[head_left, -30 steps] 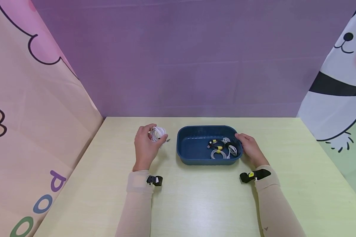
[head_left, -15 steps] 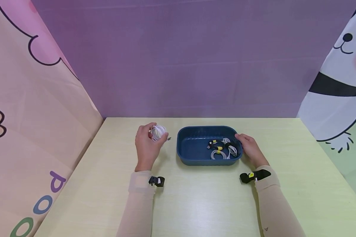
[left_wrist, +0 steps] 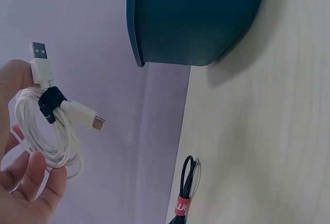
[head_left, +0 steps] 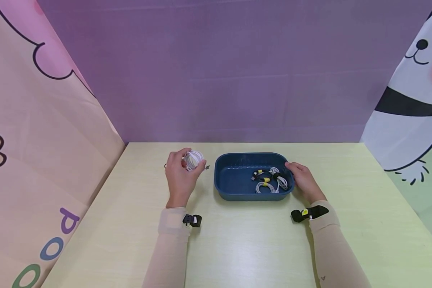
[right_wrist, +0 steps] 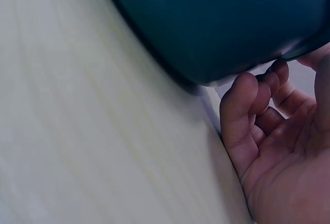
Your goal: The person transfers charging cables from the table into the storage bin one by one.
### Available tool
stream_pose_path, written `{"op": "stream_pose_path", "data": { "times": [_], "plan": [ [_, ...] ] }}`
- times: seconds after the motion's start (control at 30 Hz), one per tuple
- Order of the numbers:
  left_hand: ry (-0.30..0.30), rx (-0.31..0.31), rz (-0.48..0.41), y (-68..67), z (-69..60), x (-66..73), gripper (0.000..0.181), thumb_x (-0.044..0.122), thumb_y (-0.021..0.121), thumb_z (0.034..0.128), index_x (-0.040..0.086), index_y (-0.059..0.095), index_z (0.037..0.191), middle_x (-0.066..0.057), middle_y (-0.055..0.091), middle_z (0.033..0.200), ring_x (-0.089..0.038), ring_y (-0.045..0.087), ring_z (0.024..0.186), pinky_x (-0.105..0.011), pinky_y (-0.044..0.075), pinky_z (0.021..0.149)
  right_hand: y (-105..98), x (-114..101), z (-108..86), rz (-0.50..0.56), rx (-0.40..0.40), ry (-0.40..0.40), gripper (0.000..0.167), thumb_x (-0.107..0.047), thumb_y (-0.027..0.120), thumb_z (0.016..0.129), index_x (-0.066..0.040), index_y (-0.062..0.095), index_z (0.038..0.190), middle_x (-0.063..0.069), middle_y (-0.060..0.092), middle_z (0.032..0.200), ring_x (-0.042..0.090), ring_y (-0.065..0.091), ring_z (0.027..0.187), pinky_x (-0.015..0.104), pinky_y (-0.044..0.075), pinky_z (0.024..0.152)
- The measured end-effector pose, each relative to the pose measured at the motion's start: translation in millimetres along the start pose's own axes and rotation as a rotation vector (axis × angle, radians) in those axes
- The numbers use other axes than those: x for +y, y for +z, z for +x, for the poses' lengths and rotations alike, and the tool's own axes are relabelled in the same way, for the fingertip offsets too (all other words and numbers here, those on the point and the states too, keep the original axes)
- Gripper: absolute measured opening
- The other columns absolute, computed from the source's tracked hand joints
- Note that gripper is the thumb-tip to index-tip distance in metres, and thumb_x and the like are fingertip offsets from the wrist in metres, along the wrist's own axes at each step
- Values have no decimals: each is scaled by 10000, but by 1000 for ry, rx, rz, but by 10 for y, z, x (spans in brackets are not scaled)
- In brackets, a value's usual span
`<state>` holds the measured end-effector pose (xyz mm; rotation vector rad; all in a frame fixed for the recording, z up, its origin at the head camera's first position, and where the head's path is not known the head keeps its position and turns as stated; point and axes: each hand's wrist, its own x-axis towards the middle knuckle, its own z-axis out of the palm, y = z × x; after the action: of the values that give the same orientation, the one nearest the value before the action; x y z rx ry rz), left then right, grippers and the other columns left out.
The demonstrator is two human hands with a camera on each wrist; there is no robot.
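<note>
A coiled white USB cable (head_left: 193,161) is held up above the table by my left hand (head_left: 180,181), thumb and fingers round its edge. The left wrist view shows its black strap (left_wrist: 52,102) and two connectors. To the right stands a dark blue plastic bin (head_left: 234,176). My right hand (head_left: 304,181) grips the bin's right rim, thumb at the top edge and fingers curled outside against the wall (right_wrist: 221,22). Inside the bin, toward its right, lie a black cable (head_left: 261,176) and white cables (head_left: 265,188) with yellow ties.
A black cable with a red tie (left_wrist: 182,206) lies on the table below my left hand, mostly hidden by that hand in the head view. The pale wooden table (head_left: 237,244) meets a purple backdrop (head_left: 237,80) at its far edge. Printed cloths hang on both sides.
My left hand has shifted slightly right toward the bin with the white cable. A bit of something dark has come into sight left of that hand. My right hand and the bin stay put.
</note>
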<state>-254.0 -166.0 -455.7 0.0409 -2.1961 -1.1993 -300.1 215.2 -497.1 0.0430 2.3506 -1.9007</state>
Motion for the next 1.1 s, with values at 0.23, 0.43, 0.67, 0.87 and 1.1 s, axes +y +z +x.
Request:
{"op": "stream_pose_path", "data": {
  "times": [0.23, 0.43, 0.67, 0.87, 1.1],
  "plan": [
    [2, 6, -9, 16, -14, 9, 537, 303, 872, 816, 100, 664, 1268, -127, 586, 1118, -266, 525, 916, -355, 475, 774, -3, 19, 19, 7, 1, 0, 361, -460, 525, 1052, -151, 568, 872, -124, 455, 696, 53, 471, 684, 231, 387, 699],
    [0, -4, -23, 24, -23, 26, 521, 304, 874, 814, 100, 665, 1246, -123, 582, 1131, -264, 539, 944, -354, 522, 778, -6, 11, 19, 16, -5, 7, 358, -452, 520, 1056, -125, 587, 926, -123, 476, 716, 51, 485, 697, 230, 395, 707],
    [28, 0, -35, 44, -19, 24, 504, 300, 878, 809, 93, 671, 1220, -121, 583, 1109, -269, 554, 920, -353, 531, 766, -7, 28, 32, 27, -8, -3, 362, -462, 531, 1049, -131, 584, 914, -134, 486, 704, 35, 488, 662, 211, 407, 670],
    [38, -4, -46, 64, -28, 39, 504, 299, 878, 807, 97, 670, 1219, -118, 582, 1105, -267, 549, 914, -344, 527, 760, -6, 37, 42, 44, -7, -10, 353, -452, 537, 1049, -146, 588, 880, -139, 487, 685, 30, 487, 643, 205, 408, 654],
    [46, -12, -55, 84, -45, 82, 505, 291, 880, 807, 94, 671, 1222, -118, 576, 1092, -263, 535, 898, -337, 510, 744, -15, 24, 31, 30, -10, 8, 372, -454, 520, 1055, -102, 596, 963, -126, 495, 717, 43, 498, 676, 216, 408, 683]
  ]
}}
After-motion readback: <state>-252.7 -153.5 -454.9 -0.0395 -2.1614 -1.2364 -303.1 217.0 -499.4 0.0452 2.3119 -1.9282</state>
